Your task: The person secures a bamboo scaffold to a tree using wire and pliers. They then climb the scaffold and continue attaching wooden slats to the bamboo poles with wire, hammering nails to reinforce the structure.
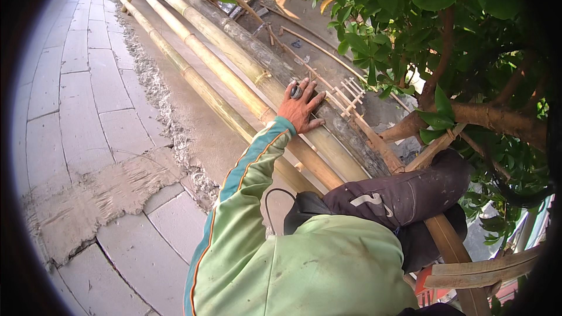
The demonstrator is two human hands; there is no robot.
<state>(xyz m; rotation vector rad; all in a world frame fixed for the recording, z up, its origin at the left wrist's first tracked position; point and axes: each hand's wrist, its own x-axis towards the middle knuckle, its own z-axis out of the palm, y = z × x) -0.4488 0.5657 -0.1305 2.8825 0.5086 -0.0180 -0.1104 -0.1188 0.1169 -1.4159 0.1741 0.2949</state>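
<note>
My left hand (pixel 300 107) rests palm down with its fingers spread on a thick bamboo pole (pixel 222 41). A large dark ring (pixel 296 92) is on one of its fingers. The left arm, in a pale green and teal sleeve (pixel 243 181), reaches across two thinner bamboo poles (pixel 199 50) that lie beside the thick one. On the far side runs a weathered grey-brown pole (pixel 263 52), close to the fingertips. My right hand cannot be made out; the right arm is hidden behind my body.
White-grey blocks (pixel 76 99) form the surface at left, with rough mortar (pixel 111 199) along their edge. Leafy branches (pixel 492 117) crowd the right side. A dark-trousered leg (pixel 404 193) bends over the poles. Wooden strips (pixel 486 272) cross a beam (pixel 453 246) at lower right.
</note>
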